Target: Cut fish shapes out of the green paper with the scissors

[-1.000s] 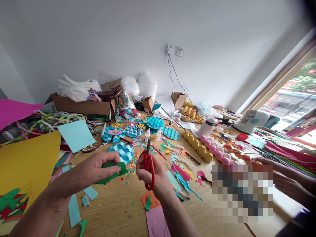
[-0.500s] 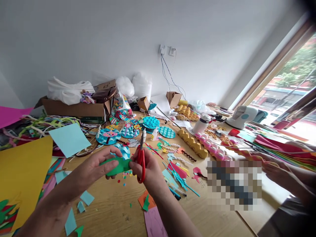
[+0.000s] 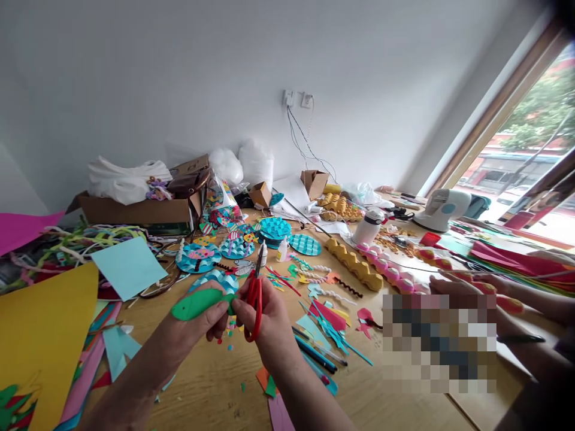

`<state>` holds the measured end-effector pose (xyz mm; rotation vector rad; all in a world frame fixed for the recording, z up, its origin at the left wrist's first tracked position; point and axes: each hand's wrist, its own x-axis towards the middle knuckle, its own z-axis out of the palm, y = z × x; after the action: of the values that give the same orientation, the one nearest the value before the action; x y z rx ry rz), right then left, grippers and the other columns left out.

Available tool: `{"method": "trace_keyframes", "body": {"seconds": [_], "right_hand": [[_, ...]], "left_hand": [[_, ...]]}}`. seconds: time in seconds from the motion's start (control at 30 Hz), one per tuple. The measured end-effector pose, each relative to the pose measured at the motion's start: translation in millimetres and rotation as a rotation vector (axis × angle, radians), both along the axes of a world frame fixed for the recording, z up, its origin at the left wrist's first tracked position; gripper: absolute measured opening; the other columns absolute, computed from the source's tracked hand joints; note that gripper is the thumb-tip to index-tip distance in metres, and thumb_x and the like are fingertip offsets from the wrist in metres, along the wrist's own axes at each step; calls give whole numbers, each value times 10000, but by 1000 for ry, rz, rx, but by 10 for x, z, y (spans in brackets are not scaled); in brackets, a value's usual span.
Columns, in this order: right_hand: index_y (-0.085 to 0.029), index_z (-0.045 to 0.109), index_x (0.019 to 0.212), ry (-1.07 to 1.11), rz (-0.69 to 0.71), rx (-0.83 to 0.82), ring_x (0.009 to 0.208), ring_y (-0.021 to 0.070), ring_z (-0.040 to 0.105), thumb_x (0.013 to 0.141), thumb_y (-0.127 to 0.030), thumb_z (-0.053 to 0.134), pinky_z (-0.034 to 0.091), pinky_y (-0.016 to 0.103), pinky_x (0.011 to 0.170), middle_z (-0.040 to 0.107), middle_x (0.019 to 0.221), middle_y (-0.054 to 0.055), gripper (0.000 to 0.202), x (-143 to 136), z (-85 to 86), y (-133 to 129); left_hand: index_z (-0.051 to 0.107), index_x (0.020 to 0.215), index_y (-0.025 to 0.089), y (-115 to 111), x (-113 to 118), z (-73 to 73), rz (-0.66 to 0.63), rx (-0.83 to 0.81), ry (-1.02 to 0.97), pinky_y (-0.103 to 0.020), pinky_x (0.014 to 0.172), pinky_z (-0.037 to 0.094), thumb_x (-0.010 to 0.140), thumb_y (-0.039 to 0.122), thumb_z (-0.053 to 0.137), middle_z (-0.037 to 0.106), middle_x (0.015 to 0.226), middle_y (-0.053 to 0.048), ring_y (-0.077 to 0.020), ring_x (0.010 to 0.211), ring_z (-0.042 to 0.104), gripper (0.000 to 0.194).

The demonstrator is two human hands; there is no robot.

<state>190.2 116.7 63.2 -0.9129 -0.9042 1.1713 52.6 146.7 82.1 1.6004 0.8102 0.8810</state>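
Over the front of the table my left hand (image 3: 207, 323) is closed on a green paper fish (image 3: 194, 304), pinching it near its tail between thumb and fingers. The fish's rounded body points left, with a small dark dot near that end. My right hand (image 3: 272, 314) is closed around red-handled scissors (image 3: 256, 302), blades pointing up and away from the paper. Its thumb and fingertips also touch the tail end of the fish. Beyond my hands lie a blue wavy paper disc (image 3: 213, 281) and two small glue bottles (image 3: 282, 249).
At right, another person's hands (image 3: 476, 290) hold a painted egg-carton strip, partly behind a blurred patch. Markers (image 3: 317, 353) and paper scraps lie right of my forearm. Yellow card (image 3: 49, 335) and a light blue sheet (image 3: 129, 267) are at left; a white bottle (image 3: 367, 227) stands behind.
The green fish has turned so its body now shows left above my left hand, which has shifted its grip toward the tail. The other person's hands have moved left along the strip.
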Motion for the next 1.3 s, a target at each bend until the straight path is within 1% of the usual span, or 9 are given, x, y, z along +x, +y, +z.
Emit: {"method": "trace_keyframes", "body": {"seconds": [0.1, 0.23, 0.37, 0.53, 0.7, 0.8, 1.0, 1.17, 1.3], "right_hand": [[-192, 513, 771, -36, 14, -17, 521, 85, 470, 643, -309, 763, 392, 200, 488, 550, 654, -58, 304, -18, 27, -4], [-190, 503, 740, -166, -43, 0, 521, 92, 458, 753, -389, 669, 378, 203, 494, 501, 596, -54, 259, 5, 63, -105], [-191, 472, 661, -213, 95, -45, 456, 76, 432, 843, -440, 554, 362, 186, 443, 474, 552, -47, 319, -15, 5, -286], [-197, 478, 655, -240, 216, -178, 387, 64, 394, 817, -375, 556, 317, 157, 372, 451, 486, -64, 253, -144, -145, -379], [-203, 455, 603, -251, 224, -222, 351, 58, 376, 780, -359, 556, 282, 153, 343, 436, 441, -69, 257, -231, -185, -345], [-204, 444, 591, -278, 192, -199, 345, 56, 368, 782, -364, 556, 275, 153, 339, 427, 434, -72, 273, -232, -192, -332], [-204, 442, 638, -256, 155, -148, 367, 58, 383, 816, -416, 556, 299, 155, 367, 445, 455, -71, 300, -206, -232, -315], [-198, 462, 665, -225, 124, -147, 389, 63, 392, 810, -472, 570, 313, 160, 376, 416, 478, -76, 328, -207, -202, -305], [-197, 475, 693, -205, 126, -132, 389, 63, 378, 809, -521, 576, 315, 165, 383, 411, 474, -81, 359, -202, -180, -307]], "left_hand": [[527, 571, 237, 30, -13, 17, 60, 82, 80, -271, 518, 409, 816, 411, 564, 509, 559, 35, -152, 541, 481, 303], [532, 556, 249, 49, -38, 45, 143, 109, 116, -269, 513, 427, 795, 409, 556, 534, 534, 39, -159, 532, 507, 288], [532, 549, 251, 49, -41, 59, 237, 93, 68, -267, 511, 438, 767, 397, 585, 550, 531, 43, -161, 535, 533, 268], [552, 562, 232, 43, -11, 50, 352, 13, -45, -259, 494, 449, 673, 358, 638, 581, 531, 43, -158, 530, 555, 188], [568, 584, 224, 45, -4, 28, 416, -8, -131, -258, 500, 462, 629, 343, 667, 587, 539, 51, -160, 541, 563, 161], [593, 613, 222, 37, -5, -10, 396, -31, -186, -251, 516, 470, 653, 322, 680, 598, 577, 53, -157, 569, 568, 138], [606, 623, 223, -27, 58, -87, 297, 13, -218, -244, 579, 477, 756, 287, 639, 581, 615, 41, -151, 612, 533, 151], [592, 654, 231, -36, 84, -145, 304, 65, -158, -261, 640, 482, 802, 297, 594, 570, 667, 34, -167, 663, 541, 162], [579, 654, 242, -17, 58, -161, 250, 156, -44, -263, 665, 477, 831, 282, 572, 575, 673, 32, -174, 678, 554, 181]]}}
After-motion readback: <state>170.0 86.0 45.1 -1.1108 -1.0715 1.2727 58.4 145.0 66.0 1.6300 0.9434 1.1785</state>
